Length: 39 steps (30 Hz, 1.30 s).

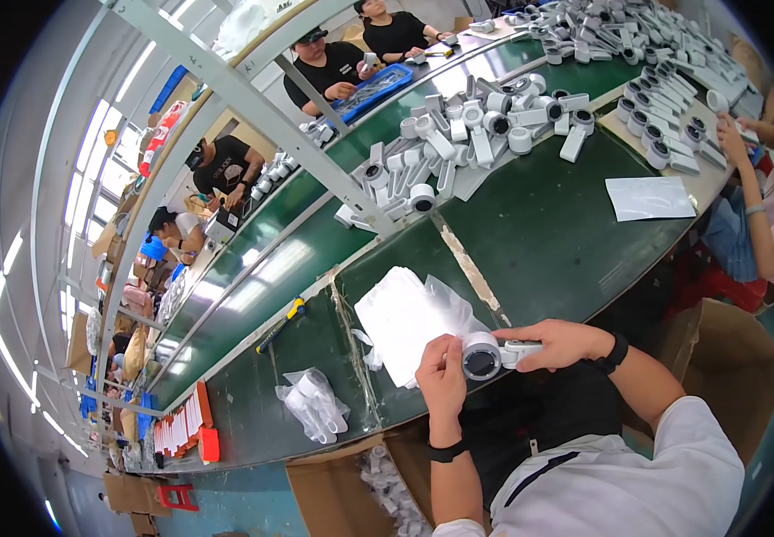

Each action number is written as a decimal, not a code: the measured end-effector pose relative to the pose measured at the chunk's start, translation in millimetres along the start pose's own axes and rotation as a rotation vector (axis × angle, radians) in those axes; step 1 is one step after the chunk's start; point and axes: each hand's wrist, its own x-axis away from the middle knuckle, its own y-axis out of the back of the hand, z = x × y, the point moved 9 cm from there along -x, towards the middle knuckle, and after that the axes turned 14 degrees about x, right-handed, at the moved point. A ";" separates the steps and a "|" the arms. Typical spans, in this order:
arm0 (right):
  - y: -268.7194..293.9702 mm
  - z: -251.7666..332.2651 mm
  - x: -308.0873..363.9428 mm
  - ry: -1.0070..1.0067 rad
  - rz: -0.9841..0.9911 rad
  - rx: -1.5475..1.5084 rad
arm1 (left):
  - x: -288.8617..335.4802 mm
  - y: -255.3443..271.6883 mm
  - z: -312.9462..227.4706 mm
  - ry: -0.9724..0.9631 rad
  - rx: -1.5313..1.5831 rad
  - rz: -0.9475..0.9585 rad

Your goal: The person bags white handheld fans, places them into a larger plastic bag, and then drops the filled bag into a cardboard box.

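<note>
In front of me I hold a white handheld device (479,339) with a round head and a dark round face. My right hand (566,345) is closed around its handle, which points right. My left hand (441,380) is at the left side of the round head with its fingers pinched together; what lies between the fingertips is hidden. Just beyond my hands, a stack of thin white plastic bags (396,318) lies on the green table (548,242).
A large heap of similar devices (476,134) covers the far table. Bagged devices (313,403) and a yellow-black tool (281,324) lie left. A white sheet (649,198) lies right. Cardboard boxes (337,497) stand below. A metal post (279,125) rises at the table. Other people work around.
</note>
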 end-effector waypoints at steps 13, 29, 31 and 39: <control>-19.1 -13.0 -22.5 -0.103 -0.295 -0.309 | 43.5 -67.2 -39.3 -0.575 -0.656 0.276; -9.1 31.0 -11.8 0.210 -0.890 -0.155 | 56.8 -40.4 50.9 0.416 0.670 -0.031; -8.0 41.0 -9.8 0.230 -0.948 -0.127 | 62.2 -40.1 57.5 0.421 0.662 0.093; 9.3 59.5 -1.6 0.397 -1.064 0.317 | 53.2 12.0 19.8 0.219 0.886 0.140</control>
